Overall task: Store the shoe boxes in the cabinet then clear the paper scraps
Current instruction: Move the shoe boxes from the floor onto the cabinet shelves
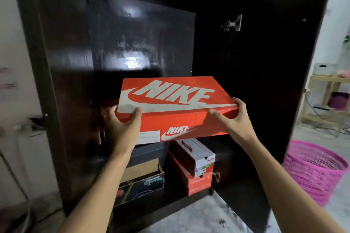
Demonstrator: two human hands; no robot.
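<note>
Fingers (240, 102) curled tight, left hand (125, 126) and right hand (235, 119) gripping the orange shoe box (176, 104) by its near corners, mid-frame at the open dark cabinet (113, 34), above stacked boxes (191, 166). Pink basket (314, 168) sits lower right on mottled grey floor (189, 213).

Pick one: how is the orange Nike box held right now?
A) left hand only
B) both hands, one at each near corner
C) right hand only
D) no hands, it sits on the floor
B: the left hand grips the near left corner of the orange Nike box and the right hand grips its near right corner.
</note>
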